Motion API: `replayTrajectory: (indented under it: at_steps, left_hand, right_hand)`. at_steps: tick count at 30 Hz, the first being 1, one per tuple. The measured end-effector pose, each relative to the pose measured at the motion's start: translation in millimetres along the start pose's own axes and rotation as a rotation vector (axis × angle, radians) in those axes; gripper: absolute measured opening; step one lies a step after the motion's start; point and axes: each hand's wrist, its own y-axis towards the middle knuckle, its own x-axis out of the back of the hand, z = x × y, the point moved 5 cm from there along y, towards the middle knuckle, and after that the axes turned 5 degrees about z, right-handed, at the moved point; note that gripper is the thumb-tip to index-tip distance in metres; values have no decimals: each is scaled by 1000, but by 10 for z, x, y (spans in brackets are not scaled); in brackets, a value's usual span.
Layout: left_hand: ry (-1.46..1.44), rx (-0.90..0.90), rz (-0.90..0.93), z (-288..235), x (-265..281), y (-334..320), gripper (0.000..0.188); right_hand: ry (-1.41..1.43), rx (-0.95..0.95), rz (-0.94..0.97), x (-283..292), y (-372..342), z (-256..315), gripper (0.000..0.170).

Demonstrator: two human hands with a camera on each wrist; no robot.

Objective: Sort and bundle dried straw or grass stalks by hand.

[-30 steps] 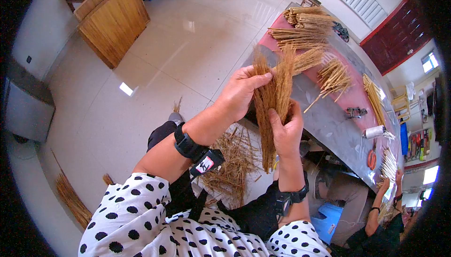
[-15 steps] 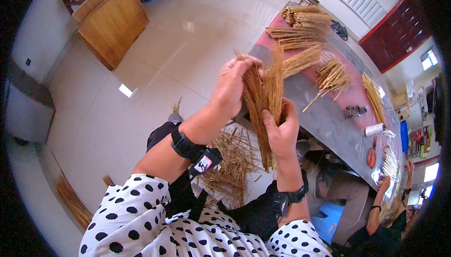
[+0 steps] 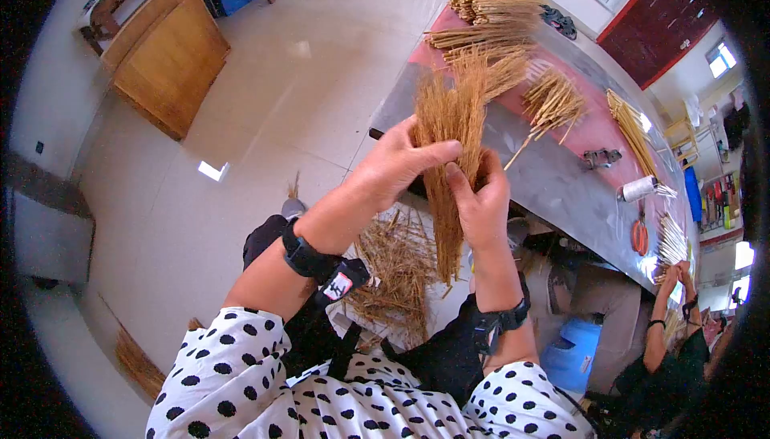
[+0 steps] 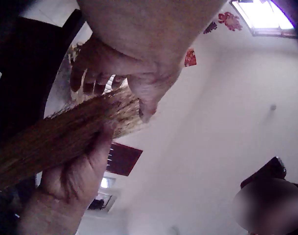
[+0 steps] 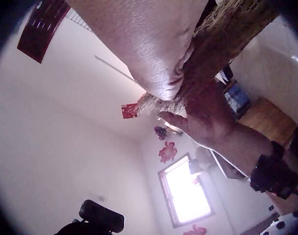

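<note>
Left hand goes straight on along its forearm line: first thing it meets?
The straw bundle, gripped by the right hand; the left hand has its thumb across the bundle's front. Beyond, the line seems to run toward the table, depth unclear.

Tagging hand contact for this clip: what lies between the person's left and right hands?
The straw bundle lies between the left hand and the right hand, gripped by the right; the head view and both wrist views show it.
</note>
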Motion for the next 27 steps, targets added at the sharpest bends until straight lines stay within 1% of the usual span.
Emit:
replayTrajectory:
  at_steps: [1,2,3,4,5,7,9,12,14,16,19,21,22,24,27]
  left_hand:
    - [-10,68,13,34,-32,-17,39]
    - [-21,137,27,65,-57,-36,35]
    - [-24,135,20,58,-60,-39,35]
    - [-55,125,14,44,-60,-35,32]
    - [-86,115,10,37,-63,-32,28]
    - [-119,84,6,62,-65,-19,28]
    - [-150,53,4,63,-57,-10,28]
    - [-118,75,-17,55,-18,-19,27]
    - [-172,153,-38,73,-2,-33,28]
    - [-174,150,-35,73,4,-24,28]
    - [-196,133,-24,75,17,-24,28]
    - [-216,120,-10,66,15,-19,28]
    - [-206,135,-20,64,26,-19,28]
    - [-196,148,-28,52,25,-18,28]
    - [-225,160,-39,39,16,-29,29]
  right_hand:
    - [1,-1,9,-11,-7,-8,31]
    - [-26,-46,24,-17,-15,-44,29]
    - [-54,-91,38,-22,-20,-81,27]
    - [-54,-92,44,-26,-19,-95,27]
    - [-59,-72,35,-20,-12,-95,26]
    - [-66,-50,26,-7,-8,-89,25]
    - [-52,20,23,0,-10,-55,25]
    - [-24,44,25,-8,-4,-68,24]
    - [-38,43,29,-6,-5,-60,24]
    - [-53,41,37,-1,-6,-38,24]
    - [-88,-15,51,17,-22,-47,25]
    - [-35,-110,84,41,-29,-163,26]
    - [-37,-111,81,44,-31,-197,26]
    - [215,-161,88,13,-30,-286,26]
    - [281,-145,62,-32,-20,-289,26]
